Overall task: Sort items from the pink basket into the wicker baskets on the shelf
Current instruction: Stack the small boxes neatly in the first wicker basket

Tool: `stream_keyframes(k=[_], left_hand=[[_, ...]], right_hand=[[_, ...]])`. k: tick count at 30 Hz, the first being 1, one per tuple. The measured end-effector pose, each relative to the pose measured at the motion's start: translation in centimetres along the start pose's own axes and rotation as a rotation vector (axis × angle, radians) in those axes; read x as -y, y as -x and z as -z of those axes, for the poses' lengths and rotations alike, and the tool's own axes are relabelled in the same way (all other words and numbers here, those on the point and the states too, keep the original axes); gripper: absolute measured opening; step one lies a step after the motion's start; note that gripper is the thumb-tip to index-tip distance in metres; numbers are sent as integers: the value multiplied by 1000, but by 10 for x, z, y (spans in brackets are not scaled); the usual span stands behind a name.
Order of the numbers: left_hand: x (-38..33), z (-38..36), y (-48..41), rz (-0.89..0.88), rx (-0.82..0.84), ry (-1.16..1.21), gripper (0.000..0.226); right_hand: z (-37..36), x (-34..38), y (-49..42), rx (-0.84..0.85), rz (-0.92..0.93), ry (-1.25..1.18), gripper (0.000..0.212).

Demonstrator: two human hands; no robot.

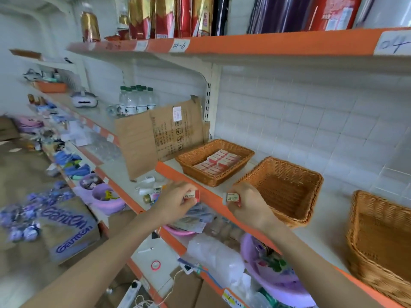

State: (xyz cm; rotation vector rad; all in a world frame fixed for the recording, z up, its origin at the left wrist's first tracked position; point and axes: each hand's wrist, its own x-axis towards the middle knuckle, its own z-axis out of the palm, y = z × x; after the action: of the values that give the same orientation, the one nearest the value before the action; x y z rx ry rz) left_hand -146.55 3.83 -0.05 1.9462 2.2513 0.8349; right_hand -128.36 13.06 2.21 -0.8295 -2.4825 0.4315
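Pink-and-white, one small box was clamped in the fingers of the left hand, another box in the right hand, labels turned up, probably for reading. Beyond, at 12 o'clock, the wicker basket held matching boxes, the likely destination.

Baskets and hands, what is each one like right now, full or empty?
Left wicker basket: partly filled with pink boxes.
Middle wicker basket: empty.
Right wicker basket: empty where visible.
Left hand: pinches a small box.
Right hand: pinches a second small box.
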Motion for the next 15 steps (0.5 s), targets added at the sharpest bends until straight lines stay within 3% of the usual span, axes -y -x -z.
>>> stream_keyframes(k=[3,8,15], left_hand=[[26,7,-30,3,33,-58,60],[54,18,-88,-6,31,-48,19],[70,9,-149,-44,64,-65,27]], right_hand=[[-10,-5,-41,1,-32,41,22],[-17,-21,-101,-18,-94,81,26],[-19,-48,-139,-29,-145,131,21]])
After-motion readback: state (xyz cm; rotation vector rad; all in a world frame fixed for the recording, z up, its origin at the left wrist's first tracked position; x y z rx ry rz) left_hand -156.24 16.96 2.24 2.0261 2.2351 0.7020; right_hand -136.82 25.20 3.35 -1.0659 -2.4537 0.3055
